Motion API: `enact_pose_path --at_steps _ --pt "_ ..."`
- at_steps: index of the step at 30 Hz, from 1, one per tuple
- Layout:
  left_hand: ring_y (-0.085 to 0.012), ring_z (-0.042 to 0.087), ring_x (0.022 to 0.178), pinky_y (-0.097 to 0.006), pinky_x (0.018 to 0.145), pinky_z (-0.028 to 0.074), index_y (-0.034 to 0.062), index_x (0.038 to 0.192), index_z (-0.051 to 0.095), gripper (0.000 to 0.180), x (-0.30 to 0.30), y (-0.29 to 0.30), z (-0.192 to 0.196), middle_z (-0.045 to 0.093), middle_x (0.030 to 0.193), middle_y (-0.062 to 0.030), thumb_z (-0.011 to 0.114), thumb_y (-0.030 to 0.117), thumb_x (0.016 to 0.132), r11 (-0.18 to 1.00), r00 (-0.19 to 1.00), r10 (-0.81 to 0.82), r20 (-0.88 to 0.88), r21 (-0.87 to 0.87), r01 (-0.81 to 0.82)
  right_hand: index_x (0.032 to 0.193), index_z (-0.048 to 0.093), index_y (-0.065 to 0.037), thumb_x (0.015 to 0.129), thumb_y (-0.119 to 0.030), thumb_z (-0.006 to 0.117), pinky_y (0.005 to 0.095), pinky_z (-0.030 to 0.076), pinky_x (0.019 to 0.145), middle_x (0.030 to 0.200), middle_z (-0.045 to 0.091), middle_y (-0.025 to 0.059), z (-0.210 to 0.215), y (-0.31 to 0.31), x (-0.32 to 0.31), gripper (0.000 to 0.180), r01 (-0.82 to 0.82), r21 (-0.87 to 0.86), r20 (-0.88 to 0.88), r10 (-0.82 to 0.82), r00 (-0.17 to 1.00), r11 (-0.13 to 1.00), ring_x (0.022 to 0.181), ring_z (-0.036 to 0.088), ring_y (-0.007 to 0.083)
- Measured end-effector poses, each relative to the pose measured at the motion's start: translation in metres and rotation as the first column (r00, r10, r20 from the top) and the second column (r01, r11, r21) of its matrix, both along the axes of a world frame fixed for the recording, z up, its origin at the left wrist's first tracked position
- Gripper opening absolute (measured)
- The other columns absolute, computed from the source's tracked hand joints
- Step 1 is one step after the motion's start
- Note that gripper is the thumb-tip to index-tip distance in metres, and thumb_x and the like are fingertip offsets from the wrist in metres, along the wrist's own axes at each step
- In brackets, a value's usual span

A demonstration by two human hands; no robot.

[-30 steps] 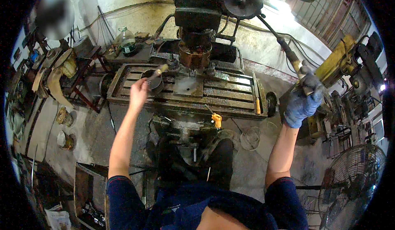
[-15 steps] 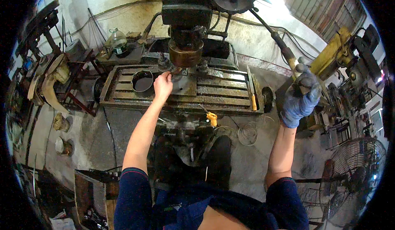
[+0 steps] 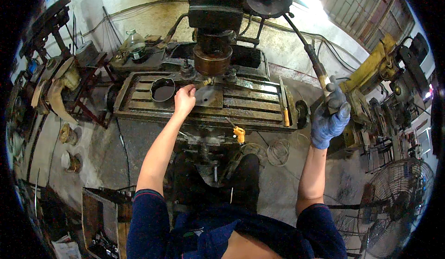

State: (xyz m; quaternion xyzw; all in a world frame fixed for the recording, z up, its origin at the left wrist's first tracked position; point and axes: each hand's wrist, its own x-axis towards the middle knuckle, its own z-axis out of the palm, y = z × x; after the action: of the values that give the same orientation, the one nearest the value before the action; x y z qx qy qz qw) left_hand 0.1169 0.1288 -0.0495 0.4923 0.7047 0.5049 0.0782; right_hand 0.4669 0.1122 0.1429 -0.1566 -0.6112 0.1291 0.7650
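My bare left hand (image 3: 185, 99) is closed on a thin tool with a short brownish head (image 3: 204, 82), which looks like a small brush. Its head is just under the spindle head (image 3: 212, 59) of a drilling or milling machine, above a flat metal plate (image 3: 212, 97). Beside that hand, a round black container (image 3: 157, 99) with dark contents stands on the slotted machine table (image 3: 252, 112). Up at the right, my right hand (image 3: 330, 117), in a blue-grey glove, is wrapped round the lower end of the machine's long lever (image 3: 318, 68).
A yellow-handled tool (image 3: 239, 134) hangs at the table's front edge. A long file-like tool (image 3: 286, 116) lies along its right end. Low on the right stands a fan (image 3: 398, 203); at lower left is an open wooden box (image 3: 99, 196). A clear bottle (image 3: 135, 47) stands behind.
My right hand and the lever's end have moved slightly down and to the left. The brush-like tool's head now shows more clearly beyond my left hand, which has lowered slightly.
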Motion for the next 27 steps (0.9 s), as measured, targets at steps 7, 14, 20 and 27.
enact_pose_path --at_steps 7,14,20,27 --pt "-0.0330 0.061 0.082 -0.038 0.071 0.047 0.0030 0.097 0.063 0.022 0.003 -0.019 0.010 0.063 0.085 -0.0184 0.055 0.017 0.082 0.991 0.993 -0.120 0.019 -0.057 0.121 0.060 0.045 -0.002 0.089 -0.037 0.043 0.0485 0.029 0.097 0.069 0.051 0.0105 -0.014 0.003 0.004 0.045 -0.096 0.007 0.006 0.095 0.995 0.995 0.087 0.051 0.0282" --pt "-0.0300 0.063 0.075 -0.037 0.067 0.048 0.0014 0.097 0.062 0.022 0.004 -0.025 0.011 0.063 0.081 -0.0177 0.053 0.015 0.083 0.990 0.991 -0.129 -0.016 -0.057 0.128 0.058 0.045 -0.003 0.087 -0.039 0.049 0.0499 0.030 0.094 0.063 0.047 0.0066 -0.021 0.005 0.003 0.046 -0.167 0.056 0.028 0.166 0.986 0.984 0.085 0.051 0.0290" --pt "-0.0173 0.061 0.053 -0.031 0.052 0.047 -0.0034 0.101 0.059 0.022 0.003 -0.029 0.008 0.063 0.072 -0.0145 0.051 0.011 0.086 0.977 0.961 -0.207 0.181 -0.019 0.214 0.063 0.050 -0.001 0.084 -0.041 0.052 0.0461 0.034 0.091 0.071 0.054 0.0121 -0.009 0.003 0.008 0.045 -0.108 0.080 0.077 0.102 0.992 0.991 0.080 0.051 0.0248" --pt "-0.0108 0.054 0.054 -0.025 0.050 0.046 -0.0053 0.107 0.055 0.025 -0.006 -0.035 0.016 0.061 0.078 -0.0108 0.050 0.009 0.088 0.962 0.916 -0.245 0.317 -0.038 0.270 0.075 0.060 0.006 0.082 -0.043 0.054 0.0384 0.039 0.091 0.087 0.062 0.0162 0.005 -0.006 0.018 0.050 -0.032 -0.094 0.102 0.042 0.994 0.995 0.085 0.057 0.0209"
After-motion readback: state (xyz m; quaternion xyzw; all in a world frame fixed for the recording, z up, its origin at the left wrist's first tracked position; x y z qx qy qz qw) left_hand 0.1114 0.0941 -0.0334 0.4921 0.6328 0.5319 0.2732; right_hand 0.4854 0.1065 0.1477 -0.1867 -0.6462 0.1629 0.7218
